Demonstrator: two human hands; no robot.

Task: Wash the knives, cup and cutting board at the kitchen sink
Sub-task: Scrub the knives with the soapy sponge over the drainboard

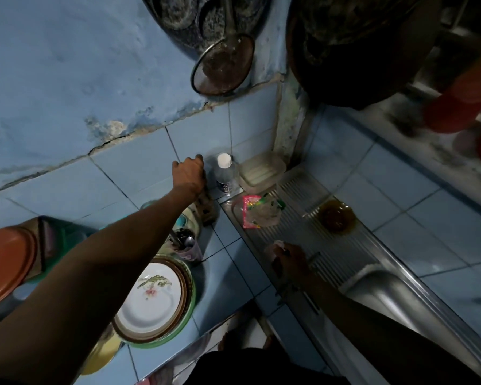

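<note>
A brown wooden cutting board (207, 209) stands on edge against the blue tiled wall, beside the counter corner. My left hand (188, 173) reaches far forward and grips its top edge with curled fingers. My right hand (288, 261) hovers over the ribbed steel drainboard (311, 207), curled round thin dark knives (297, 294) that run back under my wrist. Something pale shows at its fingertips. The dim light hides the blades' detail. A cup (188, 247) holding spoons stands left of the drainboard.
A white-capped bottle (225, 173) and a lidded plastic box (261, 170) sit in the corner. A pink packet (254, 211) and brown glass bowl (336, 216) lie on the drainboard. Sink basin (386, 297) at right. Stacked plates (153, 300) and orange lid (7, 265) at left. A strainer (222, 69) hangs above.
</note>
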